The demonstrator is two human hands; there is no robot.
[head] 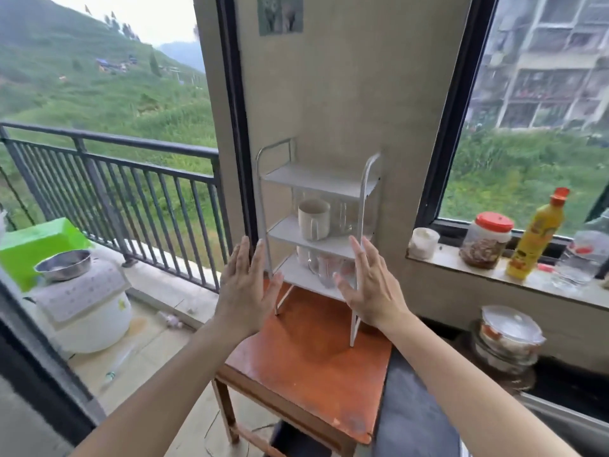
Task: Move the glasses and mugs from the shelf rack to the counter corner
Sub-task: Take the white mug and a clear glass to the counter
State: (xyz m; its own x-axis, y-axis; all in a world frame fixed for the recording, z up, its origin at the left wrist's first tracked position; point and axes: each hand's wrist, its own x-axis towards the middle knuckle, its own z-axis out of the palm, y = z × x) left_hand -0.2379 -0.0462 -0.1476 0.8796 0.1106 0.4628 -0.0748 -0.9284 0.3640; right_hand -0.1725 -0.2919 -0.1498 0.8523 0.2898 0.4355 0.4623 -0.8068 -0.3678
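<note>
A white three-tier shelf rack [314, 179] stands on a small reddish-brown wooden table [306, 354] against the wall. Its top tier is bare. On the middle tier sits a cream mug [313, 219] with a clear glass mug [344, 216] beside it. The bottom tier holds clear glass mugs [321, 263]. My left hand [245, 285] is raised just left of the rack, flat with fingers apart, holding nothing. My right hand [369, 285] is raised in front of the rack's right front leg, also spread and holding nothing.
A dark counter [560, 380] lies at the right with a lidded glass bowl [509, 338]. The window sill [461, 265] carries a white cup [423, 242], a red-lidded jar [487, 240] and a yellow bottle [537, 234]. Left are a balcony railing [131, 173], a white bucket [89, 311] and a steel bowl [62, 265].
</note>
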